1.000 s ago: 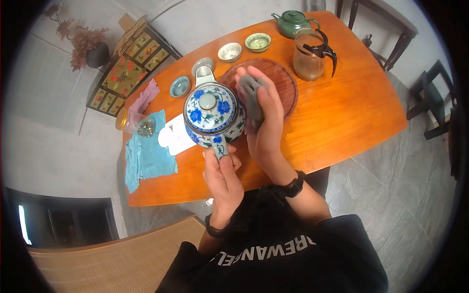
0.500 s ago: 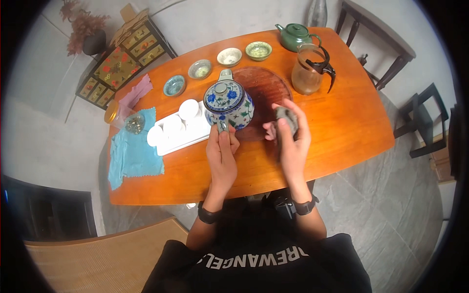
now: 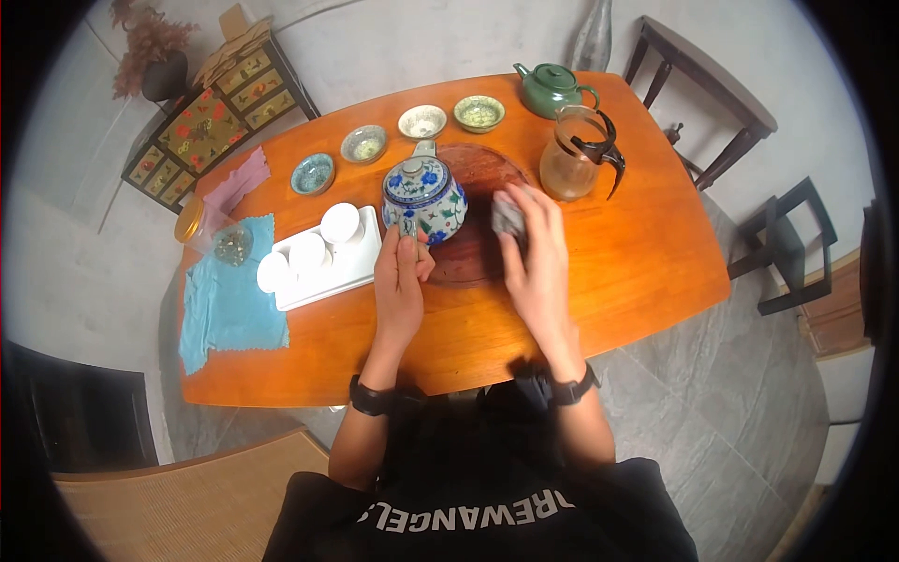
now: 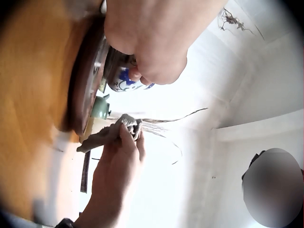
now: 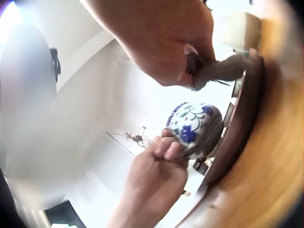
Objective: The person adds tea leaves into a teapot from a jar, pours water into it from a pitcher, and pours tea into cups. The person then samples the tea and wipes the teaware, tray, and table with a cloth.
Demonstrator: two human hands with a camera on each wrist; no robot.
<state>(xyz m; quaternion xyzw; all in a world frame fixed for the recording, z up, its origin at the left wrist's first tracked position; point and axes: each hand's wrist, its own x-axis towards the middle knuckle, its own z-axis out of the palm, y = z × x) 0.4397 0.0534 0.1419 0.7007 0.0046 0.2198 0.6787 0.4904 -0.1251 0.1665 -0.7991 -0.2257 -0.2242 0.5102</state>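
Observation:
A white teapot with blue flowers (image 3: 440, 208) and a lid is held by its handle in my left hand (image 3: 401, 281). It overlaps the dark round wooden tray (image 3: 478, 267) in the head view, and in the right wrist view its base (image 5: 214, 137) is close over the tray's rim. Thumb and fingers of that hand curl round the handle. To the right of the pot, my right hand (image 3: 543, 262) grips a crumpled grey cloth (image 3: 507, 219), apart from the pot. Part of the cloth (image 4: 102, 137) hangs out of the fingers in the left wrist view.
Several small bowls (image 3: 363, 144) line the table's far side. A green teapot (image 3: 552, 92) and a glass jug (image 3: 565, 169) stand far right. Left are a white tray (image 3: 361, 272) with white cups, a blue cloth (image 3: 239, 314) and a lidded jar (image 3: 190, 221).
The right hand with the grey cloth has come away from the teapot's side and moved right. The left hand has carried the teapot away from the body, over the round tray.

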